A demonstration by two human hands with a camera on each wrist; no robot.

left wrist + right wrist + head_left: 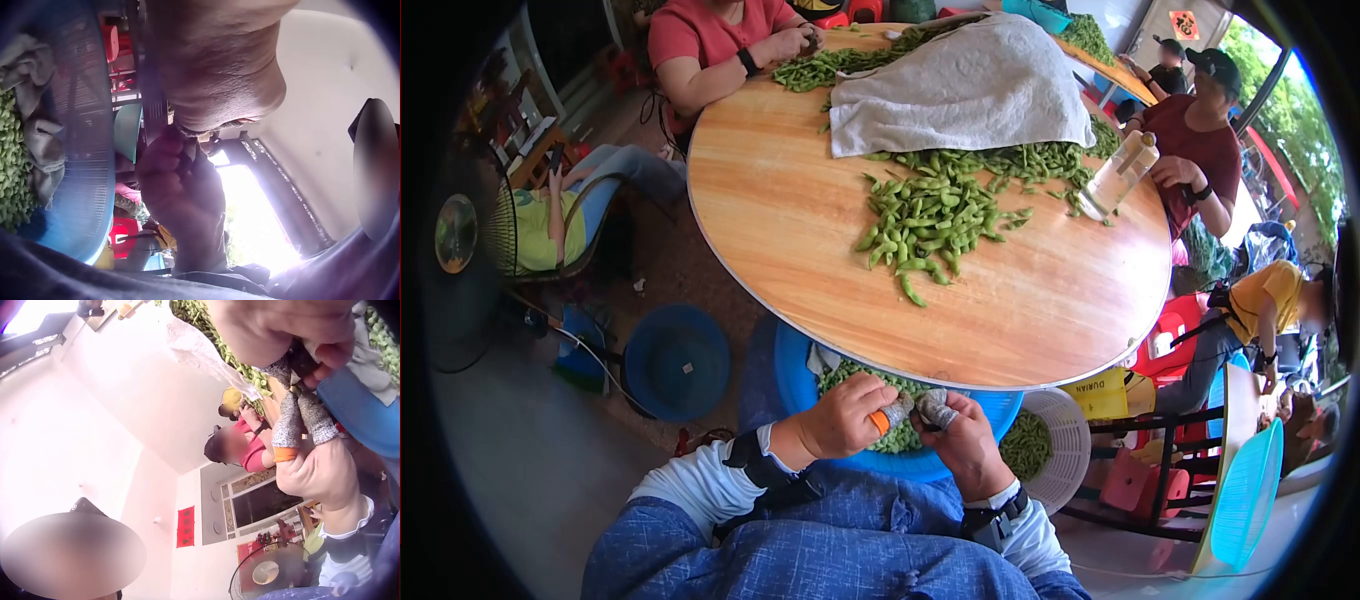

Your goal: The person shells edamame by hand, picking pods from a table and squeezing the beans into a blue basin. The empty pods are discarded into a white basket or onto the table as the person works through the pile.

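Over a blue basin (1008, 405) of shelled green soybeans (14, 165), my two hands meet fingertip to fingertip. Grey knitted covers sleeve the fingertips; one on the left hand (837, 418) has an orange cuff (285, 454). Thumb and finger of that hand pinch a soybean pod (294, 390), only a small yellow-green bit of which shows. The right hand (972, 452) has its fingers curled in at the same spot, gripping the pod from the other side. A grey cloth (45, 153) lies inside the basin beside the beans.
Above the basin is a round wooden table (800, 250) with piled soybean pods (930, 210), a grey towel (970, 90) and a clear bottle (1118, 178). A white basket (1072, 440) of pods stands right, a blue tub (677, 360) left. Several people sit around.
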